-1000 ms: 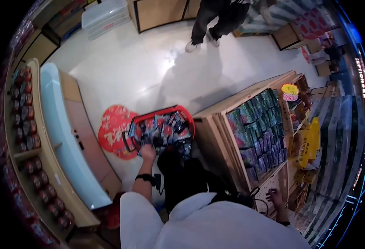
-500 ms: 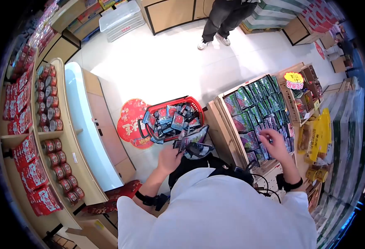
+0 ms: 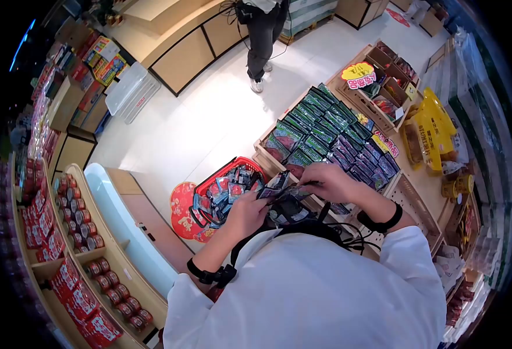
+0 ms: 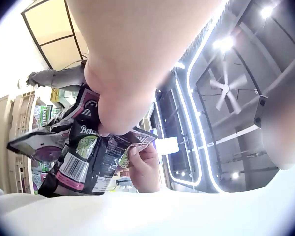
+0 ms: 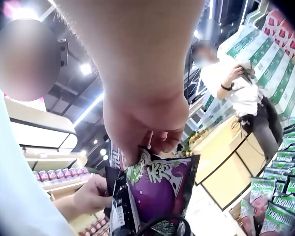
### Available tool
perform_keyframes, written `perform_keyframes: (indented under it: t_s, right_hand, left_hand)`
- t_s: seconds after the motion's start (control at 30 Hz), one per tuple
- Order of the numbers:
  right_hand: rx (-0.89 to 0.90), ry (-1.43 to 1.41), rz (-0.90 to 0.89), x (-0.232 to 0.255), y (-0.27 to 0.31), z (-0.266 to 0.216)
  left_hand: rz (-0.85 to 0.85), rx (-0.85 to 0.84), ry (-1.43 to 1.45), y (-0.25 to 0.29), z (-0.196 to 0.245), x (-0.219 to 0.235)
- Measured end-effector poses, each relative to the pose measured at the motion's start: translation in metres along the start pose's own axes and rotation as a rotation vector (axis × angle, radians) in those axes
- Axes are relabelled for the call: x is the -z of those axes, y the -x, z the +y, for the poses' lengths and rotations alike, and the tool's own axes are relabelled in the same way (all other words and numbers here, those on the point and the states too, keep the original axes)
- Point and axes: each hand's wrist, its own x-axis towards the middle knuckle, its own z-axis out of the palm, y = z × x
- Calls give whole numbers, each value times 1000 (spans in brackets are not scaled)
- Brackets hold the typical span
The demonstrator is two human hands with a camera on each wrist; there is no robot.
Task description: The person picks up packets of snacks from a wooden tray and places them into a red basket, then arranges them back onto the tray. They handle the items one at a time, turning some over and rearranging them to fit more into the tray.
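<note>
Several black snack bags (image 3: 291, 210) are bunched in front of the body, gripped at their tops by my left hand (image 3: 247, 214). My right hand (image 3: 329, 181) pinches the upper edge of a bag in the same bunch. That bag (image 5: 155, 196) shows a purple fruit print in the right wrist view. From the left wrist, a bag's back (image 4: 78, 164) shows a barcode and a pink strip. Just beyond the left hand, a red shopping basket (image 3: 260, 167) stands on the floor, filled with small blue and red packets (image 3: 230, 189).
Right of the basket, a wooden display crate (image 3: 262, 156) holds rows of green and purple bags (image 3: 320, 131). Shelves of cans (image 3: 81, 215) and a light-blue counter (image 3: 107, 189) line the left. A person (image 3: 260, 41) stands on the far floor.
The left hand has risen from the basket with snack bags in its grip. The right hand has come from over the display to the bunch and now pinches a bag.
</note>
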Motion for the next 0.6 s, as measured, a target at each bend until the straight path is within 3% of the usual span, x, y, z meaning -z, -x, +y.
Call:
perform_keyframes:
  t_s: [0.1, 0.17, 0.23, 0.3, 0.4, 0.53, 0.6]
  right_hand:
    - [-55, -8, 142, 23, 39, 14]
    - [-416, -249, 407, 39, 79, 33]
    - [-456, -559, 835, 57, 122, 53]
    - [-472, -596, 1137, 72, 156, 60]
    - [-656, -535, 1171, 54, 241, 111]
    - [-788, -510, 1283, 1, 305, 145]
    - [-940, -627, 1300, -31, 328, 167]
  left_hand:
    - [14, -69, 24, -19, 4, -12]
    - [-9, -81, 28, -25, 0, -18]
    - [-27, -86, 30, -28, -8, -22]
    - [-19, -6, -17, -25, -15, -25]
    - [-38, 95, -107, -22, -22, -25]
    - [-8, 128, -158, -11, -40, -33]
    - [-11, 297, -189, -5, -43, -32]
